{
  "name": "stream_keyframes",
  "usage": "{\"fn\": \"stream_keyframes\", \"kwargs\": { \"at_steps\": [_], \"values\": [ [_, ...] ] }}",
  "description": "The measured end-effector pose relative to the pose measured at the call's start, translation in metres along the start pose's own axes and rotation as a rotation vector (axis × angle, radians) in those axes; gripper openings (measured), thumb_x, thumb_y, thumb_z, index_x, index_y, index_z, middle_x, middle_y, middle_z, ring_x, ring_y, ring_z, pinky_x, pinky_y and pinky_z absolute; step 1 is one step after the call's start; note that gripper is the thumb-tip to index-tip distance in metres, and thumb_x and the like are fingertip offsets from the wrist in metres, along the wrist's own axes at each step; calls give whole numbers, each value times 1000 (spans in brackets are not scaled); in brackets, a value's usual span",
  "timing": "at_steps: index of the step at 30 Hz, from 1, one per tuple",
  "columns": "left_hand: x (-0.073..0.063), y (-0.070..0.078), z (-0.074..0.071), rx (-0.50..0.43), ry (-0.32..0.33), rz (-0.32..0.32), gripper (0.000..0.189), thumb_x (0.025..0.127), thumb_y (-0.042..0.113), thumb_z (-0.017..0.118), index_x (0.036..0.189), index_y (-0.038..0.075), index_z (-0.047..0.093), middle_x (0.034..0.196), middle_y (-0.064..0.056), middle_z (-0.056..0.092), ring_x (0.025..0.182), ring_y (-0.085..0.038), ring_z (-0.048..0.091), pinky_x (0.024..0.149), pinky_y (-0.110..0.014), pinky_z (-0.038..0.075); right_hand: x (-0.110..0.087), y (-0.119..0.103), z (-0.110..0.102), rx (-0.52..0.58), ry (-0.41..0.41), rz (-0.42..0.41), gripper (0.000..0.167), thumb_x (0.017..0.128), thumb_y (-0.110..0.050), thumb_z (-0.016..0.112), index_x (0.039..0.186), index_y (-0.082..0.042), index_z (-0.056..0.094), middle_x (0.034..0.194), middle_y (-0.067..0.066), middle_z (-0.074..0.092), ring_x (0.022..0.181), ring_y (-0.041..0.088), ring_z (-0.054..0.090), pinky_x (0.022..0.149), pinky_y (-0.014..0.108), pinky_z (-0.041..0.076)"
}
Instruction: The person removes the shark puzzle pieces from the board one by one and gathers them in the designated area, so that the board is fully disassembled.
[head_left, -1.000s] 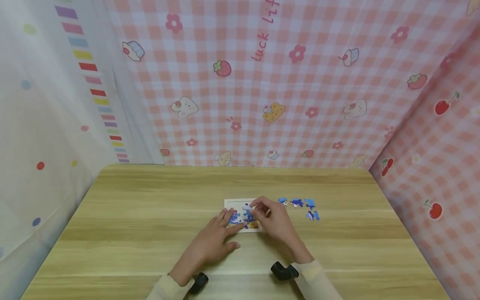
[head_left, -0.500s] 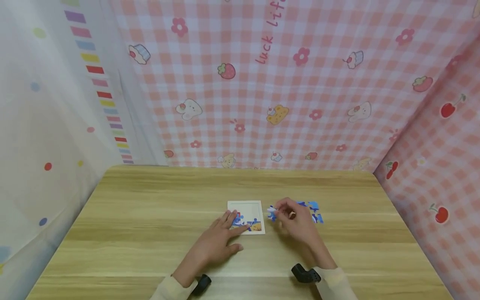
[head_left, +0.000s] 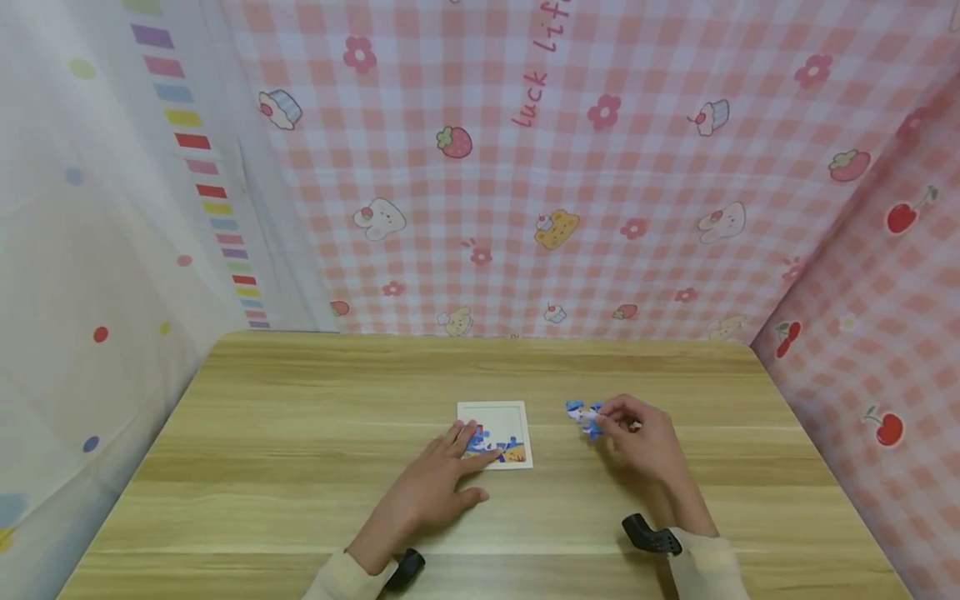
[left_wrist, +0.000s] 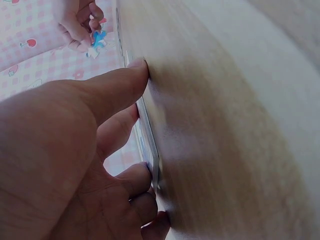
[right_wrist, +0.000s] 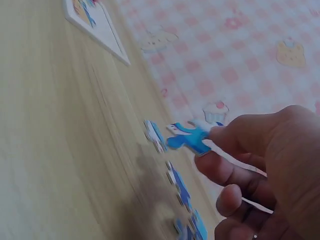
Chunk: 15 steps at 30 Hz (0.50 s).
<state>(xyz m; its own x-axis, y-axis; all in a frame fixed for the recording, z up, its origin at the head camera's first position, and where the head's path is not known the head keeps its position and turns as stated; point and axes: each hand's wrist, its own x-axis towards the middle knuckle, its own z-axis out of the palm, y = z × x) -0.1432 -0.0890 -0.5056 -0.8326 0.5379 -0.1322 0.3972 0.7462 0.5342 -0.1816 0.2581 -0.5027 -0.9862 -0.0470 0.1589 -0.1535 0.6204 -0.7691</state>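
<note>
A white puzzle tray [head_left: 491,416] lies on the table, with joined jigsaw pieces [head_left: 514,453] along its lower part and bare board above. My left hand [head_left: 432,486] rests on the tray's lower left with fingers extended, covering some pieces. In the left wrist view its fingertips touch the tray edge and table. To the right of the tray, my right hand [head_left: 651,440] pinches a blue and white puzzle piece [right_wrist: 191,139] between thumb and index finger. That piece is held above the table, near several loose puzzle pieces [right_wrist: 178,184], which the right hand partly hides in the head view.
The wooden table [head_left: 315,417] runs back to a pink checked cloth [head_left: 495,175] with printed figures. A white dotted cloth [head_left: 97,250] hangs at the left, and another checked cloth [head_left: 885,333] at the right. Both wrists carry black mounts [head_left: 651,534].
My right hand has lifted a puzzle piece away from the tray and carried it right, over the loose pieces. The head view has shifted slightly. My left hand has stayed on the tray.
</note>
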Motion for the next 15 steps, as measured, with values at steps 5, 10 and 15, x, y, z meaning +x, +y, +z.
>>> {"fn": "stream_keyframes", "kwargs": {
  "at_steps": [5, 10, 15],
  "values": [
    [1, 0, 0, 2, 8, 3, 58, 107, 37, 71, 162, 24, 57, 182, -18, 22, 171, -38, 16, 138, -58, 22, -1, 9, -15, -34, -16, 51, 7, 105, -16, 76, 103, -9, 77, 84, 2, 72, 76, 9, 59, 66, 24, 49],
    [1, 0, 0, -3, 8, 6, 58, 107, 36, 71, 162, 23, 57, 182, -18, 23, 171, -39, 17, 137, -59, 23, -1, 17, -18, -80, -30, 74, 9, 104, -17, 77, 101, -8, 78, 83, 1, 68, 75, 11, 56, 64, 24, 46],
    [2, -1, 1, -2, 4, 1, 57, 108, 36, 70, 162, 24, 57, 182, -18, 23, 171, -39, 16, 137, -59, 23, -1, 23, -15, -162, -21, 87, 9, 102, -15, 79, 100, -7, 80, 86, 4, 72, 77, 14, 57, 66, 25, 47]
  ]
}}
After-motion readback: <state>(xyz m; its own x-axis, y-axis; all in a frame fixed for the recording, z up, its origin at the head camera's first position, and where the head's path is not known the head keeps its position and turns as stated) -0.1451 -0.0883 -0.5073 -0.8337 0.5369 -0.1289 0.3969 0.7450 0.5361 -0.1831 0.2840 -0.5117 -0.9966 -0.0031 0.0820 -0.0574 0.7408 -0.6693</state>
